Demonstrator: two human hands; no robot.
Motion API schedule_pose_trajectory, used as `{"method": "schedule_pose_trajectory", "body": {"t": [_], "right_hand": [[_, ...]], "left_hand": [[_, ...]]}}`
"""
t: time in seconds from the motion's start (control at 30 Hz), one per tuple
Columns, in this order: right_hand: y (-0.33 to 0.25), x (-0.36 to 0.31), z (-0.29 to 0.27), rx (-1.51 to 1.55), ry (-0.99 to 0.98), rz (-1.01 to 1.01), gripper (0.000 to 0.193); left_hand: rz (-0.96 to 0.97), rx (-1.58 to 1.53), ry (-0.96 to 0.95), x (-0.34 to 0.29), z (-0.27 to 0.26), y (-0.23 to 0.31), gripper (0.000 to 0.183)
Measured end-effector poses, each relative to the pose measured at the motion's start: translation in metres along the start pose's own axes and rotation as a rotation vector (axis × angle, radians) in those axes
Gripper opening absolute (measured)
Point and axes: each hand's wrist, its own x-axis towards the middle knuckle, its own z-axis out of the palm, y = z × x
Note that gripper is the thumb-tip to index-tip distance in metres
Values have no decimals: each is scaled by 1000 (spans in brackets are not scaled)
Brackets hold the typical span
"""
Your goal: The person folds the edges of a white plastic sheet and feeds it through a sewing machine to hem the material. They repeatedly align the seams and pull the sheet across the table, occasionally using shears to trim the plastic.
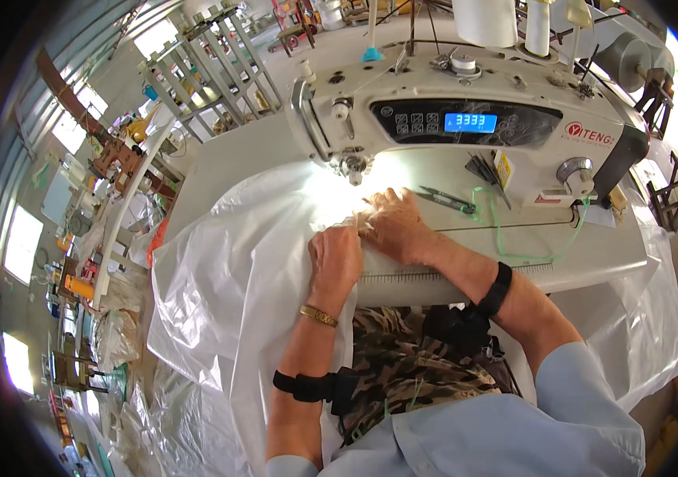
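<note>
A white sewing machine (450,103) stands across the table, its lamp glaring over the needle area (355,168). Shiny white plastic-like sheeting (236,230) lies under the needle and hangs off the table's left and front edges. My left hand (337,258), a gold-coloured watch on its wrist, is closed on the sheeting just in front of the needle. My right hand (395,228) lies beside it, fingers bent and pressed together on the sheeting's edge. Glare partly hides both sets of fingertips.
Thread snips (446,200) and dark pointed tools (488,173) lie right of my hands, by loose green thread (500,230). A ruler strip (450,274) runs along the table's front edge. White thread cones (486,22) stand behind the machine; a metal rack (208,79) is at back left.
</note>
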Motion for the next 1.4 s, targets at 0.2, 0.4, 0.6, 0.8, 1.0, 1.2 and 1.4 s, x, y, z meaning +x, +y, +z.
{"method": "schedule_pose_trajectory", "body": {"t": [0.2, 0.4, 0.6, 0.8, 1.0, 1.2, 1.4], "right_hand": [[-1, -3, 8, -34, 24, -39, 41], [6, -1, 17, 17, 73, -81, 49], [8, -2, 2, 13, 133, -59, 50], [-9, -20, 8, 122, 314, -129, 40], [-87, -119, 28, 641, 243, -368, 18], [-136, -110, 99, 867, -253, 101, 34], [-158, -103, 149, 784, -316, 224, 40]], "left_hand": [[-30, -27, 13, 12, -2, -5, 17], [-6, -151, 123, -43, -33, 10, 32], [-128, -14, 232, -145, -27, -29, 45], [53, -126, 317, -141, -20, -130, 50], [162, -259, 226, -119, -33, -162, 48], [196, -299, 210, -110, -28, -166, 47], [170, -350, 204, -108, -29, -158, 45]]}}
